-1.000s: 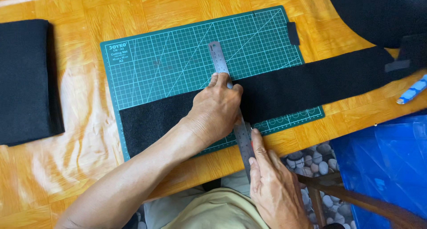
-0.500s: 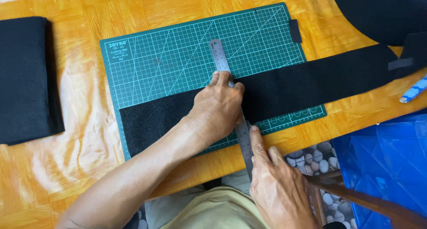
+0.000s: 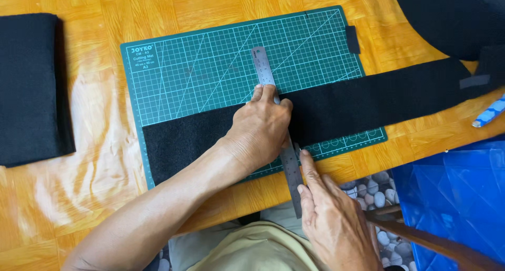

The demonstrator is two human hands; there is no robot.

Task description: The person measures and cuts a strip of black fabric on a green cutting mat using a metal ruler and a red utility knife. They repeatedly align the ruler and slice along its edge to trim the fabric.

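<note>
Lighting is bright and even, daylight in character. A broad white glare lies on the glossy orange worktop (image 3: pixel 100 123) at left, washing out its grain. Shadows are soft and short beneath the left hand (image 3: pixel 260 129) and forearm. Focus is sharp across the green cutting mat (image 3: pixel 210 66). The black fabric (image 3: pixel 368 100) shows little texture. Slight bending appears at the frame edges.

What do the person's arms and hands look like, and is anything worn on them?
Both are bare. The left hand has no glove, ring or watch, and its forearm shows no sleeve right up to the picture's edge. The right hand is likewise ungloved and ringless; only its wrist shows, with no sleeve there. Nails look short and plain.
</note>
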